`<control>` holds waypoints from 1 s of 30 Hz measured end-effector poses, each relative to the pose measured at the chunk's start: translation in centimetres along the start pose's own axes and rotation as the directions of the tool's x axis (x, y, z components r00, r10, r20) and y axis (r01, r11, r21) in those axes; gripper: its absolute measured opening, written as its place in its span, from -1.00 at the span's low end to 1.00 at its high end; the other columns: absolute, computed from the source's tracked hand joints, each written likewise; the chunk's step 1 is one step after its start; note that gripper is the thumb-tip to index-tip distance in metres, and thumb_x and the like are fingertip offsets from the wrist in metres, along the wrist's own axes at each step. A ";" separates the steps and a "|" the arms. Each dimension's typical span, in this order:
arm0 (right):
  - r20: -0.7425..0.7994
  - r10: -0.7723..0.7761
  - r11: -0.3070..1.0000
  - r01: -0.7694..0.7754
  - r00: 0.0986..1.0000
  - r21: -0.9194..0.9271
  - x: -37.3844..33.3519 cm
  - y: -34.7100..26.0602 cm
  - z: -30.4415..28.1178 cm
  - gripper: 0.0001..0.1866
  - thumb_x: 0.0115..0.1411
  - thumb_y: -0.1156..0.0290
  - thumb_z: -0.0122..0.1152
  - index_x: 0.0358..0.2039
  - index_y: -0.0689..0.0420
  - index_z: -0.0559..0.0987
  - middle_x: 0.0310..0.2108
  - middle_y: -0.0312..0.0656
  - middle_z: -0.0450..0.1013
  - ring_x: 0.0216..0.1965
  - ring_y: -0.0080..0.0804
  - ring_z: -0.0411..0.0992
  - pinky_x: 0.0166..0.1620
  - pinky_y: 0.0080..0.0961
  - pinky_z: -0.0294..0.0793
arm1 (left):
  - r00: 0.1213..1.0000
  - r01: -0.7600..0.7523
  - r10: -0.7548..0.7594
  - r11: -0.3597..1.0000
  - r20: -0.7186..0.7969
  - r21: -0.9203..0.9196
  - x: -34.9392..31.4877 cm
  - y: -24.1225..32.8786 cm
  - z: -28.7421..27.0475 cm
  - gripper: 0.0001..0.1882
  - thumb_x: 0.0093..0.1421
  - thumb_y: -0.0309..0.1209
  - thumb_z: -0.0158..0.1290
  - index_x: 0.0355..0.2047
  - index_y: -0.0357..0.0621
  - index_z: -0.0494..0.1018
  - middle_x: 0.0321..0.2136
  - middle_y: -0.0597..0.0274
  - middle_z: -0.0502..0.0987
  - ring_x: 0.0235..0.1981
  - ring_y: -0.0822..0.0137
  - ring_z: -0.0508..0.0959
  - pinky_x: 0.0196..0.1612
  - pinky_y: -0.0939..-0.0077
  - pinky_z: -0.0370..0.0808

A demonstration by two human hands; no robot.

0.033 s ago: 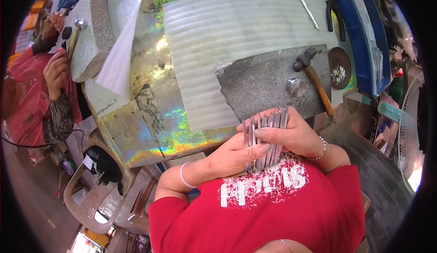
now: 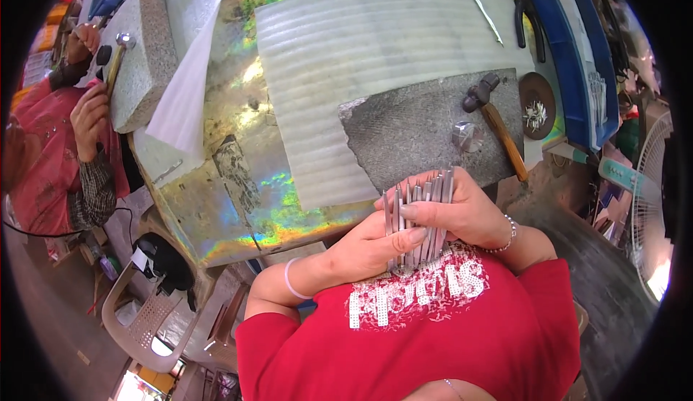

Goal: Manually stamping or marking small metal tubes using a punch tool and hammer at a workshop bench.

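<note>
A bundle of slim steel punches (image 2: 431, 217) stands upright between my hands, close to my chest and just off the table's front edge. My left hand (image 2: 386, 246) is closed round the near left side of the bundle, its thumb lying across the shafts. From the right, my right hand (image 2: 462, 213) wraps the same bundle, thumb pressed on the punches. Their lower ends are partly hidden by my fingers. Just beyond my hands lies a dark stone or metal slab (image 2: 404, 134). On it rest a wooden-handled hammer (image 2: 498, 123) and a small clear, shiny piece (image 2: 468, 137).
White foam sheet (image 2: 346, 40) covers the table's middle, with a thin silvery strip (image 2: 486, 16) on it. Black-handled pliers (image 2: 529, 25), a brown dish (image 2: 538, 87) of small bits and a blue tray (image 2: 570, 62) line the right. At left, a co-worker (image 2: 58, 134) sits by a stone block (image 2: 148, 54).
The view has shifted very slightly. Both my hands keep the same hold on the punches.
</note>
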State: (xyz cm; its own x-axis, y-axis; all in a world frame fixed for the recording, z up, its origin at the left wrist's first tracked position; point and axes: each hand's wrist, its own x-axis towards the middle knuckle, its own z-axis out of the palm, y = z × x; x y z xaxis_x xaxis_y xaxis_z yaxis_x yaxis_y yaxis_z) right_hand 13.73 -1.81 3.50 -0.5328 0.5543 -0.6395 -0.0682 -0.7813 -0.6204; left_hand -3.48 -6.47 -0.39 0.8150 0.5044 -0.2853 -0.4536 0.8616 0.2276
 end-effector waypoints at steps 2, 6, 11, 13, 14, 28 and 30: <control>-0.002 -0.006 1.000 0.006 1.000 0.015 0.1 0.0 0.1 -0.76 0.09 0.44 0.18 -0.24 0.30 0.54 -0.31 -0.20 0.52 -0.24 -0.55 0.45 -0.12 -0.56 0.44 | 1.000 -0.008 0.008 1.000 0.000 0.014 -0.2 0.1 0.1 -0.56 0.30 -0.26 -0.10 0.07 -0.32 0.22 -0.04 0.17 0.37 -0.01 0.38 0.38 0.07 0.44 0.32; 0.004 -0.015 0.999 0.015 1.000 0.029 0.1 0.1 0.1 -0.78 0.08 0.46 0.17 -0.27 0.29 0.55 -0.36 -0.23 0.51 -0.29 -0.57 0.45 -0.17 -0.60 0.44 | 0.998 0.060 -0.062 0.995 -0.020 -0.080 -0.4 0.1 0.3 -0.47 0.29 -0.30 -0.09 0.17 -0.25 0.06 0.02 0.12 0.32 0.06 0.28 0.35 0.10 0.32 0.30; -0.015 -0.020 0.998 0.021 1.000 0.059 0.0 0.3 0.1 -0.79 0.08 0.48 0.16 -0.26 0.30 0.55 -0.36 -0.22 0.51 -0.30 -0.58 0.45 -0.18 -0.61 0.45 | 0.996 0.062 -0.071 0.986 -0.048 -0.154 -0.4 0.1 0.5 -0.50 0.30 -0.26 -0.09 0.14 -0.26 0.11 -0.02 0.15 0.36 0.01 0.34 0.39 0.05 0.40 0.35; -0.019 -0.017 0.997 0.018 1.000 0.069 0.0 0.3 0.1 -0.78 0.08 0.49 0.16 -0.26 0.31 0.55 -0.36 -0.22 0.51 -0.30 -0.58 0.46 -0.19 -0.62 0.46 | 0.996 0.053 -0.063 0.987 -0.066 -0.149 -0.4 0.0 0.3 -0.49 0.29 -0.26 -0.09 0.15 -0.26 0.10 -0.01 0.13 0.35 0.02 0.31 0.39 0.08 0.37 0.34; -0.019 -0.003 0.998 0.004 1.000 0.063 0.0 0.2 0.1 -0.78 0.08 0.50 0.15 -0.25 0.31 0.55 -0.36 -0.21 0.52 -0.30 -0.58 0.46 -0.19 -0.63 0.46 | 0.996 0.056 -0.066 0.987 -0.064 -0.148 -0.4 -0.1 0.2 -0.49 0.29 -0.26 -0.09 0.15 -0.26 0.10 -0.01 0.13 0.35 0.02 0.31 0.39 0.08 0.37 0.34; 0.147 0.002 0.999 -0.010 0.989 0.054 -0.6 1.1 -1.2 -0.66 0.24 0.37 0.05 -0.05 0.31 0.46 -0.12 -0.13 0.46 -0.07 -0.46 0.41 -0.01 -0.51 0.39 | 0.992 0.099 -0.104 0.993 -0.072 -0.066 -0.5 0.7 1.1 -0.55 0.31 -0.29 -0.13 0.11 -0.33 0.18 0.00 0.09 0.36 0.01 0.30 0.39 0.08 0.36 0.32; 0.217 0.045 0.998 -0.054 0.975 0.036 -1.0 1.2 -1.5 -0.59 0.28 0.28 -0.03 0.04 0.28 0.39 -0.02 -0.14 0.41 0.03 -0.43 0.34 0.07 -0.47 0.32 | 0.989 0.122 -0.125 0.992 -0.082 -0.043 -0.6 0.6 0.8 -0.59 0.31 -0.29 -0.12 0.07 -0.32 0.23 -0.03 0.13 0.38 -0.03 0.33 0.41 0.04 0.40 0.34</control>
State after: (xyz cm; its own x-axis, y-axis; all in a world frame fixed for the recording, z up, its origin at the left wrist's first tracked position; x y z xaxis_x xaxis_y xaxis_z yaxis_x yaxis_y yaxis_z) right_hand 15.44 -2.87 2.66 -0.7056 0.4434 -0.5528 -0.0696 -0.8197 -0.5685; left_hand -3.97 -6.34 0.68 0.8328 0.3955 -0.3872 -0.3659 0.9183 0.1511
